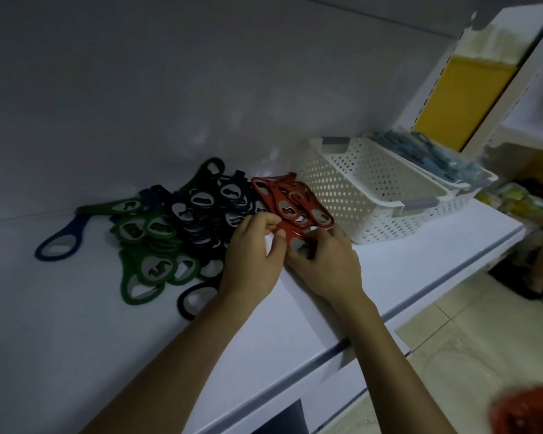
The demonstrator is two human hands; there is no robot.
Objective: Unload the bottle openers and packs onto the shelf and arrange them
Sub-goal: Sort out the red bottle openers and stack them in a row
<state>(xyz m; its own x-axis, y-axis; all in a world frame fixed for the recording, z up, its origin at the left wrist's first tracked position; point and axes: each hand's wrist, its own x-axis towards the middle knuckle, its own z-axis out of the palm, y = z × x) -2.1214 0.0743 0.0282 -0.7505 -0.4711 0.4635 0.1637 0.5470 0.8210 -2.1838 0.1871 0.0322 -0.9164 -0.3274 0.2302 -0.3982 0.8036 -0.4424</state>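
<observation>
Red rubbery coating covers the flat, waisted red opener [287,234] held at the middle of the head view, its bare metal end showing between the fingers. Both forearms reach in from six o'clock. The left hand [251,255] lies palm down, thumb and curled fingers pinching the opener's near edge; the right hand [326,264] curls its fingers over the metal end, so both hands grip it just above the smooth white shelf [295,327]. At twelve o'clock from the hands, more red openers [298,200] lie overlapped, touching a white perforated plastic basket [351,189] at two o'clock. A second basket [464,195] behind it holds blue packs [427,155] in clear wrap. At ten o'clock sits a heap of dark openers [207,211], then green openers [151,249] at nine o'clock, with one blue opener [58,242] lying apart, farther out.
</observation>
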